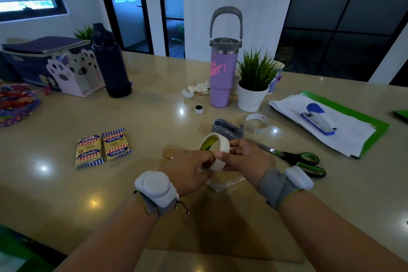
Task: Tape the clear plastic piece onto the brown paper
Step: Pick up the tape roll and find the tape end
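Observation:
A sheet of brown paper [223, 227] lies on the table in front of me, under both forearms. The clear plastic piece [227, 183] rests on its far part, mostly hidden beneath my hands. I hold a roll of white tape [215, 150] upright above the paper. My left hand [189, 172] grips the roll's lower left side. My right hand [242, 159] pinches the roll's outer face at the right, thumb and fingers curled on the tape.
Green-handled scissors [295, 159] lie right of my hands. A grey tape dispenser [227, 128] and a clear tape roll [258, 122] sit just beyond. Two cracker packs [102, 148] lie left. A purple tumbler [223, 73], potted plant [254, 86] and stapler [318, 119] on papers stand farther back.

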Available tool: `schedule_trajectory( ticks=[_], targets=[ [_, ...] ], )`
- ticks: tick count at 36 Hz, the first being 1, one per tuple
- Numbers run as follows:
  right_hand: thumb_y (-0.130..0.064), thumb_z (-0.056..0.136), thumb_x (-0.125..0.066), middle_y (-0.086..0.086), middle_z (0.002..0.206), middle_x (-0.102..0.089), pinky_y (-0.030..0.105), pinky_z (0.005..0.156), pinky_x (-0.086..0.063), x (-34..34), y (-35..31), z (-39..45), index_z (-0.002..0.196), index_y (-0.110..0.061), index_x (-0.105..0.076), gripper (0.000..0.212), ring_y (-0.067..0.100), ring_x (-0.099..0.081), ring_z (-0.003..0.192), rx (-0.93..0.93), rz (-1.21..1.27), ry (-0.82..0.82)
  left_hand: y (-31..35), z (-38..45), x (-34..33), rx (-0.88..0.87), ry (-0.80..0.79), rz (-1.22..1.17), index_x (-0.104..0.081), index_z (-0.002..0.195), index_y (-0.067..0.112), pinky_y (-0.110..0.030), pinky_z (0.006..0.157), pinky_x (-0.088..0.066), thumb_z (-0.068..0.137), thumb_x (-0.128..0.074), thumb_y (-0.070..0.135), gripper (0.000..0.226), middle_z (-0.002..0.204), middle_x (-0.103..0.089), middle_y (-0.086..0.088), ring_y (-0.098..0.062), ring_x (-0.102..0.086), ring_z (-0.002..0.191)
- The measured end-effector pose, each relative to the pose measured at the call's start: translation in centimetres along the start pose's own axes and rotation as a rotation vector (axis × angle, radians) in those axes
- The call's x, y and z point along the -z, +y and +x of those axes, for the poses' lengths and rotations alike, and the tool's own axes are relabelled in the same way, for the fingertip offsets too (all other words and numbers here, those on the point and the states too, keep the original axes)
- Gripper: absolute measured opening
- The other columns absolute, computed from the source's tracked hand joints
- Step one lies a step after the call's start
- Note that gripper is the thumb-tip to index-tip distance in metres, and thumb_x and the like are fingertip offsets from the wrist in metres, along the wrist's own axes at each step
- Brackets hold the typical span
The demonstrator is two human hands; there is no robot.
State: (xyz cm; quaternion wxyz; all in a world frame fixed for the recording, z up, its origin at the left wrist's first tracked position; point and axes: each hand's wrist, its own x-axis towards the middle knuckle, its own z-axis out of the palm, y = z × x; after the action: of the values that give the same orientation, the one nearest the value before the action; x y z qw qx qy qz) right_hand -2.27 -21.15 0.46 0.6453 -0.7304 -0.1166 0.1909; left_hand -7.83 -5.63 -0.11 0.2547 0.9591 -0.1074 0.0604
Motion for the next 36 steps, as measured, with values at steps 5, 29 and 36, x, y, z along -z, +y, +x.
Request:
schedule_trajectory(
  ticks=[5, 29, 36],
  targets=[
    [-0.024, 0.073, -0.075, 0.003, 0.089, -0.057, 0.034, 0.075, -0.055, 0.6, 0.2, -0.1, 0.110, -0.014, -0.051, 0.044, 0.021, -0.060, 0.080, 0.030, -0.134, 0.130, -0.4, -0.5, 0.5, 0.015, -0.037, -0.075, -0.055, 0.096, 0.020, -0.039, 0.078, -0.052, 0.086, -0.049, 0.036, 0.019, 0.097, -0.066, -0.004, -0.023, -0.059, 0.088],
    [-0.017, 0.084, -0.063, -0.003, 0.078, -0.061, 0.019, 0.070, -0.043, 0.6, -1.2, 0.6, 0.073, -0.023, -0.060, 0.013, 0.013, -0.056, 0.079, 0.247, -0.426, 0.127, -0.2, -0.8, 1.4, 0.026, -0.103, -0.127, -0.044, 0.086, 0.034, -0.022, 0.058, -0.031, 0.090, -0.049, 0.029, 0.008, 0.070, -0.049, 0.011, -0.005, -0.044, 0.063],
    [-0.017, 0.084, -0.063, -0.002, 0.088, -0.065, 0.023, 0.084, -0.047, 0.4, -1.0, 0.5, 0.095, -0.016, -0.067, 0.012, 0.013, -0.060, 0.088, 0.225, -0.428, 0.135, -0.3, -0.9, 1.3, 0.022, -0.088, -0.103, -0.043, 0.087, 0.034, -0.021, 0.057, -0.030, 0.090, -0.049, 0.031, 0.008, 0.069, -0.047, 0.013, -0.003, -0.044, 0.062]
  ],
)
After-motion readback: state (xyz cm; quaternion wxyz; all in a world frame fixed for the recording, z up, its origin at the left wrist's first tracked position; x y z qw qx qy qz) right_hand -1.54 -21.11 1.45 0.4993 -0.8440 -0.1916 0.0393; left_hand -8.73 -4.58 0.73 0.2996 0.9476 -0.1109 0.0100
